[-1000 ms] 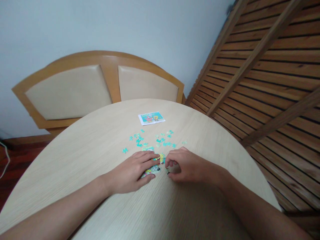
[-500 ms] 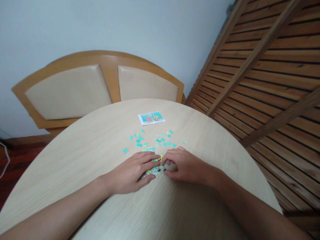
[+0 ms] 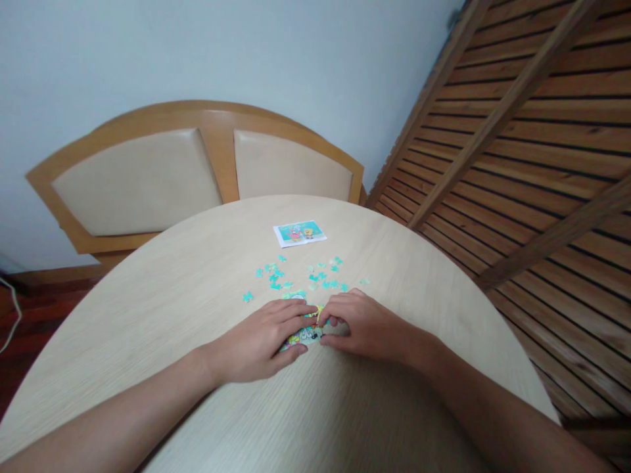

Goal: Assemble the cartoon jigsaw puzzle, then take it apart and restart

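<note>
A partly joined jigsaw puzzle (image 3: 306,335) with a colourful cartoon print lies on the table in front of me. My left hand (image 3: 263,336) rests flat over it, fingers stretched out across its upper part and thumb along the lower edge. At the puzzle's right edge, my right hand (image 3: 367,326) has its fingers curled and pinched on a yellowish puzzle piece (image 3: 320,311). Fingers of both hands meet near there and hide much of the join. Just beyond my hands lie several loose turquoise puzzle pieces (image 3: 275,285) in two loose groups.
A cartoon picture sheet (image 3: 300,232) lies behind the loose pieces on the round wooden table (image 3: 162,315). Past the far edge stands a bench back (image 3: 138,180) with beige panels against the wall. A slatted wooden screen (image 3: 532,144) rises on the right.
My right thumb has shifted slightly left along the puzzle's lower right edge. My left hand stays in place, and the loose pieces lie as before.
</note>
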